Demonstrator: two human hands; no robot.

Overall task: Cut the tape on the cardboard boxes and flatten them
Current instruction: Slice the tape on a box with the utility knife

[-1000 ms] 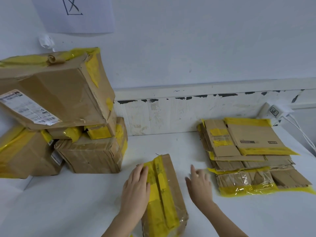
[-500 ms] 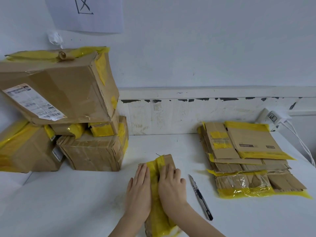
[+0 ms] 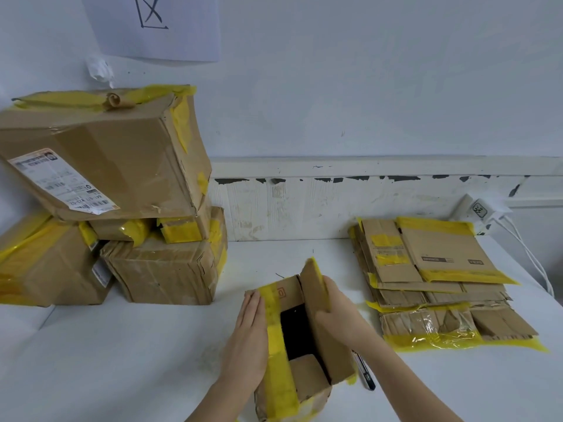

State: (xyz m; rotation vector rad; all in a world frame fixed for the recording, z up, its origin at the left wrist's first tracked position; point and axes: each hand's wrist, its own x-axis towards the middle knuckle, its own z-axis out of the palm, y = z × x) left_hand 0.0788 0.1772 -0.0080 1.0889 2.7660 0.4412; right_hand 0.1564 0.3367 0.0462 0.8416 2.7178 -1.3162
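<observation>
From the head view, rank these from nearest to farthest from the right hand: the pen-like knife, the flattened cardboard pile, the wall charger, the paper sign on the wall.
1. Knife: on the table just below the right hand, beside the open box.
2. Flattened cardboard pile: on the table to the right.
3. Wall charger: far right, at the wall behind the pile.
4. Paper sign: high on the wall, upper left.

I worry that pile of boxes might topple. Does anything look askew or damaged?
Yes. The big top box sits tilted on the left stack, its corner crushed, with torn yellow tape. A crumpled scrap clings to the wall above.
</observation>
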